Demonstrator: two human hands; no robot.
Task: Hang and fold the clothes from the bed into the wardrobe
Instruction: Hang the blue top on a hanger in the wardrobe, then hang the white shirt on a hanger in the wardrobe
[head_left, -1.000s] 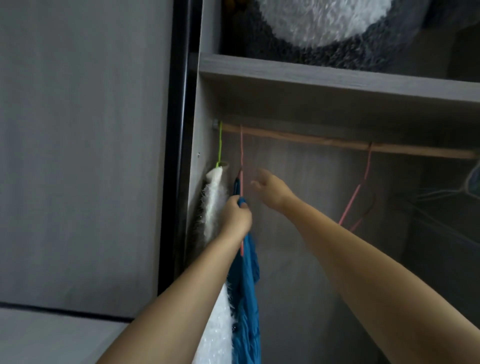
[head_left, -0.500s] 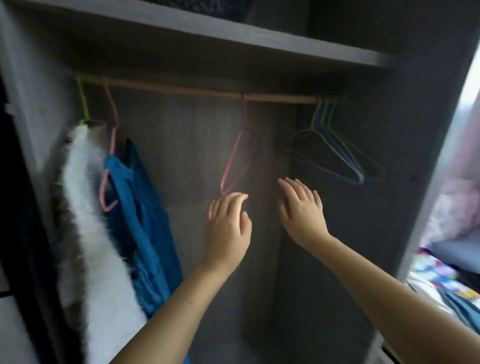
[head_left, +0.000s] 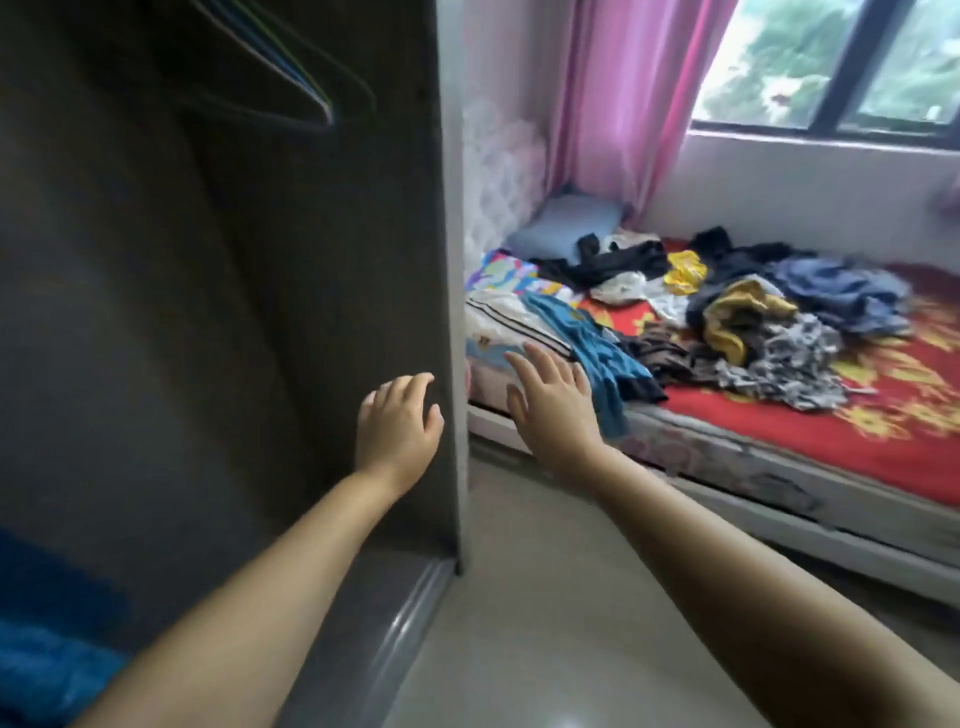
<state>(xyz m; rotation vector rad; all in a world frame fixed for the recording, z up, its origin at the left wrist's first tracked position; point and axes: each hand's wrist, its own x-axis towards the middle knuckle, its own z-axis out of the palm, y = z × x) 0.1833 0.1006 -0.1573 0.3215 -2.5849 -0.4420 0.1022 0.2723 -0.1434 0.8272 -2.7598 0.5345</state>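
While both arms reach forward, the left hand (head_left: 397, 428) and right hand (head_left: 553, 402) are spread open, holding nothing. Beside the wardrobe (head_left: 447, 260), jumbled clothes (head_left: 748, 312) cover the bed (head_left: 883, 447).

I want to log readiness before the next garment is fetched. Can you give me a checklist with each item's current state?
1. Left hand free: ok, open, holding nothing.
2. Right hand free: ok, open, fingers spread.
3. Clothes left on the bed: ok, a pile remains.
4. Spare hangers in the wardrobe: ok, several hang empty.
5. Floor toward bed clear: ok.
6. Nearest blue garment untangled: cannot tell.
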